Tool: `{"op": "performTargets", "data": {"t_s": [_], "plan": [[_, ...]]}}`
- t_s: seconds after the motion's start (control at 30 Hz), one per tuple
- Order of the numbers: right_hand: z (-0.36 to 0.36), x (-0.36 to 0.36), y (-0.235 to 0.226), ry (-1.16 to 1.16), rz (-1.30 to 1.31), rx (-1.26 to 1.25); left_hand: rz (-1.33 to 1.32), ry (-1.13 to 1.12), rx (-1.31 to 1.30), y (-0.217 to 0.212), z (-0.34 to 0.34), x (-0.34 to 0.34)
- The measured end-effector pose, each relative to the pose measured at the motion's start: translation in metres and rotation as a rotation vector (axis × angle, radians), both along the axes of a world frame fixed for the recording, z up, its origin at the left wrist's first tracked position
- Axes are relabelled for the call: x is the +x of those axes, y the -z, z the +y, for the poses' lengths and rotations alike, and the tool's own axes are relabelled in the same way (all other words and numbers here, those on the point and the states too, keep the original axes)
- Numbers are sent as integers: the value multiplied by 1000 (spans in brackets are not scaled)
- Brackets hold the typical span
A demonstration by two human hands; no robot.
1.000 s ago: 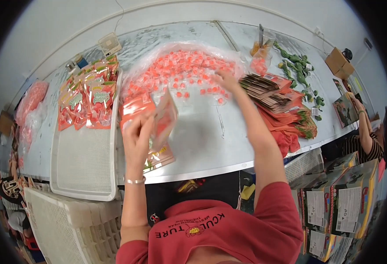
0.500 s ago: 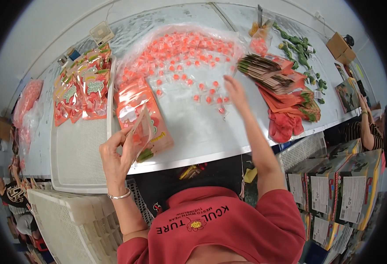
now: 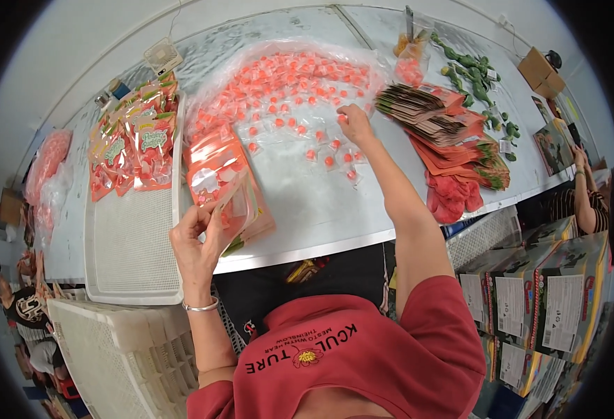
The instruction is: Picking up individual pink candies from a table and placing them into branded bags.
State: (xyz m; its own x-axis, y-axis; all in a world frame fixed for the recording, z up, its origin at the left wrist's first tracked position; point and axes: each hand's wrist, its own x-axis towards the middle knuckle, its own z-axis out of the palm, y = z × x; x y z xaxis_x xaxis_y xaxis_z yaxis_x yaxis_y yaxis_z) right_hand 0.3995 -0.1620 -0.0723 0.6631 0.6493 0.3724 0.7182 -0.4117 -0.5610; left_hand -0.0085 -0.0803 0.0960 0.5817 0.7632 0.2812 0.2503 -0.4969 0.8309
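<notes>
- Head cam: my L hand (image 3: 198, 241) has thumb + fingers pinched tight on the edge of a printed pouch (image 3: 242, 209), just above a flat pouch stack (image 3: 216, 164) on the tabletop (image 3: 307, 216).
- Pouch looks light n floppy, prob slick bc the film's shiny. Imo pinch near the rim; gripping mid-panel would likely just crease it.
- My R hand (image 3: 357, 126) is reached out past the scattered wrapped pieces (image 3: 330, 161), fingers bunched nearly together w/ a red piece (image 3: 342, 119) right at the tips. Can't tell if I've actually got hold of it.
- Those look tiny n light, clear wrappers prob slippery. Best grip imo is the red lump itself, not the loose wrapper edge. Lump firmness idk.
- Bigger pile (image 3: 286, 77) is farther back, on clear plastic. Plumper pouches (image 3: 134, 143) sit in the white tray (image 3: 132, 244) to my L; more flat pouches (image 3: 432, 126) fanned out on the R.
</notes>
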Motion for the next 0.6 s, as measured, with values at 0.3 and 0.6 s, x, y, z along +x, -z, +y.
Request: {"op": "performTargets", "data": {"t_s": [0.3, 0.6], "plan": [[-70, -89, 3, -149, 32, -133, -83, -19, 28, 1, 11, 2], [-111, -38, -70, -293, 816, 413, -431, 81, -138, -42, 1, 6]]}}
